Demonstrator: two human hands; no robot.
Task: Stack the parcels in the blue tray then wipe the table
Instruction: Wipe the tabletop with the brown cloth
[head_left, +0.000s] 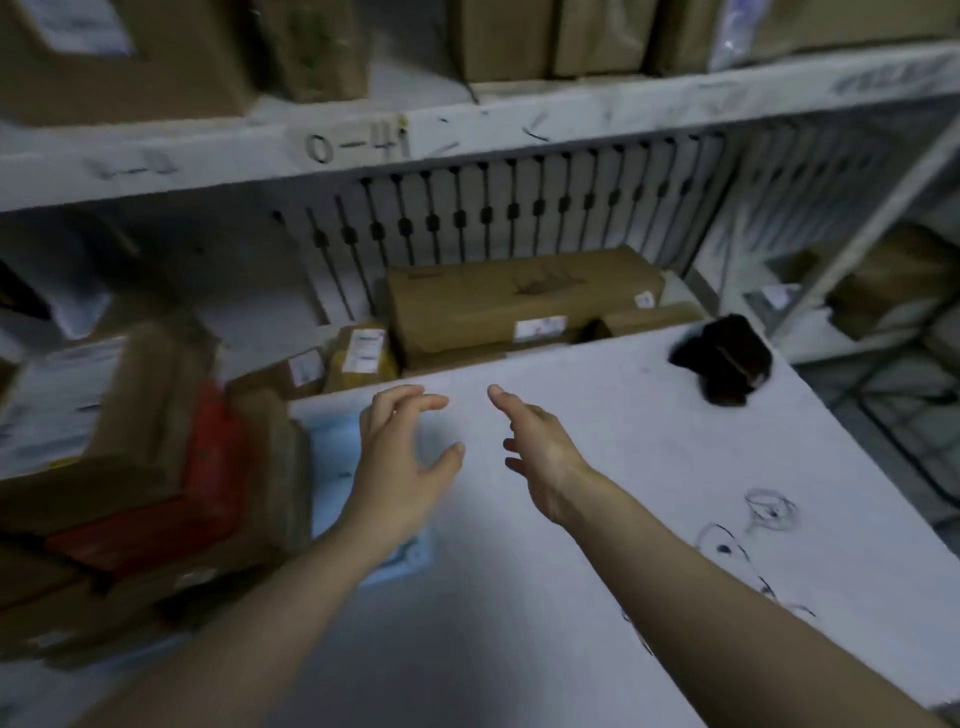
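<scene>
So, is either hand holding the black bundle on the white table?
No: the left hand and the right hand hover open and empty, while the black bundle lies apart at the far corner of the white table.

It was a parcel storeroom or warehouse. Above and beyond the fingers (426, 402) ran a white metal shelf (571, 119) with the code 0-41 (356, 145) handwritten on its edge and brown cartons (498, 36) ranked on top. Just past the fingertips, below the far edge of the scribbled white table (571, 571), lay cardboard parcels (519, 296) bearing white shipping labels (540, 328). Left of the fingers more boxes (156, 467) sat heaped. Far to their right stood further racking (883, 291) holding packages.
</scene>
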